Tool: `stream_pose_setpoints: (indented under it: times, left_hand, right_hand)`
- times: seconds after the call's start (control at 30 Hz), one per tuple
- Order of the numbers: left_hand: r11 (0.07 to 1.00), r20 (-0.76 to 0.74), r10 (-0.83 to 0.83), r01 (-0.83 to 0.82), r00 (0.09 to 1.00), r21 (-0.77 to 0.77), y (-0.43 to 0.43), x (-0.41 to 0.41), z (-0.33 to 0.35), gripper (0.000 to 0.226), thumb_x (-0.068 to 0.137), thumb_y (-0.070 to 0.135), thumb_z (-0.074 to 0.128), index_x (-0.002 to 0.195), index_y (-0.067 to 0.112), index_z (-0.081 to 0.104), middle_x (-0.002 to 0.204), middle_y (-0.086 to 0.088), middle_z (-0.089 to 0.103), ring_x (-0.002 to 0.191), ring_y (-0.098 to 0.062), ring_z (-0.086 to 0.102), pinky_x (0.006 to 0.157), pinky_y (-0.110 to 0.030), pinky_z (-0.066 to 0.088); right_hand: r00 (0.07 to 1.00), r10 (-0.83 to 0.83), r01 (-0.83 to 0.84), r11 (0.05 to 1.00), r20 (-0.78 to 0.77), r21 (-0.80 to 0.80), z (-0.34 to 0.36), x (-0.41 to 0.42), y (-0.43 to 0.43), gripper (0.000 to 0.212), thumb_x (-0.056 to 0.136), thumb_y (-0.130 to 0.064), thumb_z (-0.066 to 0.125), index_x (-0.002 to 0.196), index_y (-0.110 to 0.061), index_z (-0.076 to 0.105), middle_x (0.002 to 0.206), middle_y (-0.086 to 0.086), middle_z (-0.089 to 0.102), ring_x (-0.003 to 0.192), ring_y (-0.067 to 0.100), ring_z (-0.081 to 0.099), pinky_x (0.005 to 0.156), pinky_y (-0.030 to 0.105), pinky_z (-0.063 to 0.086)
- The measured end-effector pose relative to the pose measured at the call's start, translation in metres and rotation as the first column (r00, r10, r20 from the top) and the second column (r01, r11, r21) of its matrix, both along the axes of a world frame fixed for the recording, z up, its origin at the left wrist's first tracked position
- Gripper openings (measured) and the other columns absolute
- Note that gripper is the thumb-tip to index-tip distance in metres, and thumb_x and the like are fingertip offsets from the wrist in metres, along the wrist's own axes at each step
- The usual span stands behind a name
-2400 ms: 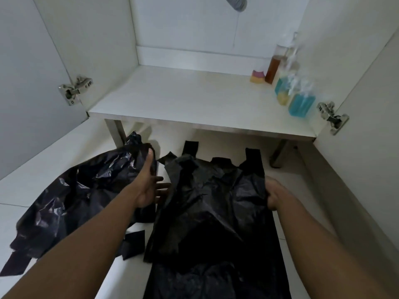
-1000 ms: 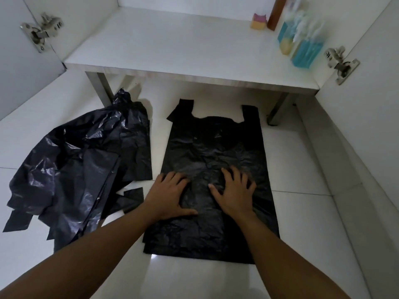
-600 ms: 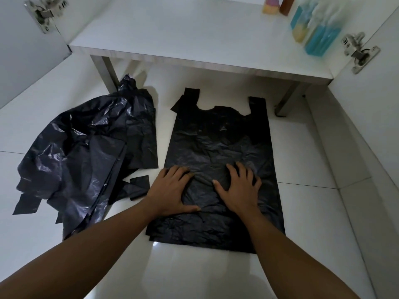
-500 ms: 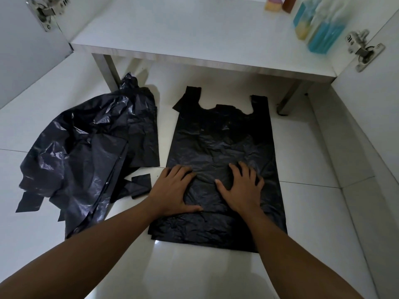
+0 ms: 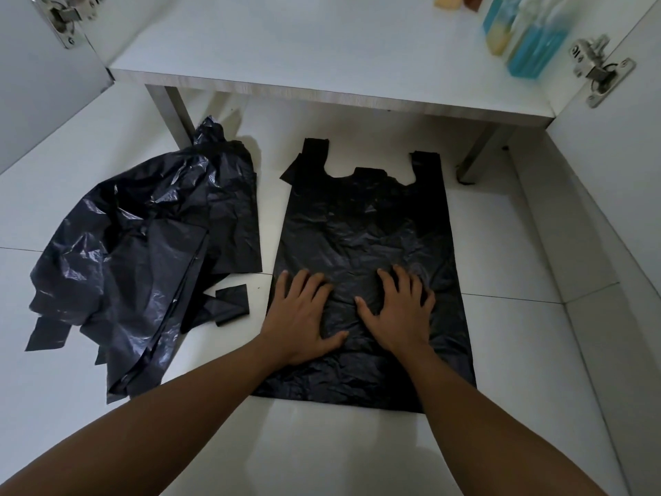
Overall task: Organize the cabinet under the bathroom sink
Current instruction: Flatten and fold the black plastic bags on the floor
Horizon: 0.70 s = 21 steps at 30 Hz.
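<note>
- On the floor before the cabinet shelf (image 5: 304,44), the left hand (image 5: 300,316) and right hand (image 5: 397,313) are pressing flat on the black bag (image 5: 361,227), fingers spread, gripping nothing.
- Uneven pushing is risking the thin film sliding or bunching.
- Below the shelf's left end, the crumpled pile (image 5: 143,252) is hiding its bag count; the bottles (image 5: 529,41) on the shelf are running out of frame.

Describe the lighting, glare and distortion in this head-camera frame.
Head view: dim, even light; the flat black bag loses detail, while the crumpled bags catch small glints. Head view: a pale sheen lies on the floor tile; wide-angle stretch splays the cabinet doors at the edges; the blue bottle at the top right looks soft.
</note>
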State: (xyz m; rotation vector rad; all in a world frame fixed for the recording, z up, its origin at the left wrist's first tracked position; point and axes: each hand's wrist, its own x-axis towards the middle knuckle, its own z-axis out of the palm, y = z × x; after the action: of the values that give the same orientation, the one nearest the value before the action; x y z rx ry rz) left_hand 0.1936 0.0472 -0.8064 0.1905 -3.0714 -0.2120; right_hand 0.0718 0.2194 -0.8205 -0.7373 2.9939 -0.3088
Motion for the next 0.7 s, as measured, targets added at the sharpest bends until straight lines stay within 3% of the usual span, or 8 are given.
stream_pose_setpoints:
  times: [0.27,0.57,0.7]
  left_hand:
    - [0.998,0.098,0.035,-0.04,0.995,0.05,0.01,0.007,-0.019,0.114,0.07,0.1,0.03,0.155,0.023,0.033,0.162,0.001,0.028,0.154,-0.031,0.01,0.12,-0.064,0.003]
    - [0.993,0.1,0.04,-0.051,0.994,0.102,0.011,0.007,-0.014,0.116,0.067,0.102,0.03,0.155,0.025,0.03,0.162,0.003,0.024,0.154,-0.028,0.007,0.121,-0.062,0.002]
    - [0.972,0.182,0.094,-0.129,0.979,0.195,0.011,-0.012,0.014,0.104,0.068,0.102,0.021,0.136,0.029,0.047,0.151,0.007,0.036,0.146,-0.025,0.022,0.119,-0.062,0.008]
  right_hand:
    - [0.999,-0.02,0.02,0.999,0.03,-0.025,0.001,-0.006,0.012,0.078,0.084,-0.08,0.035,0.146,-0.032,0.036,0.156,0.0,0.029,0.142,0.023,0.024,0.114,0.053,0.018]
    - [0.965,-0.264,0.264,0.965,-0.004,-0.015,0.008,-0.054,0.081,0.059,0.095,-0.065,0.033,0.14,-0.028,0.041,0.148,0.005,0.039,0.133,0.027,0.03,0.106,0.055,0.024]
    - [0.95,-0.311,0.303,0.939,-0.024,-0.159,0.02,-0.063,0.064,0.057,0.094,-0.064,0.039,0.135,-0.026,0.048,0.142,0.005,0.04,0.131,0.024,0.029,0.107,0.052,0.022]
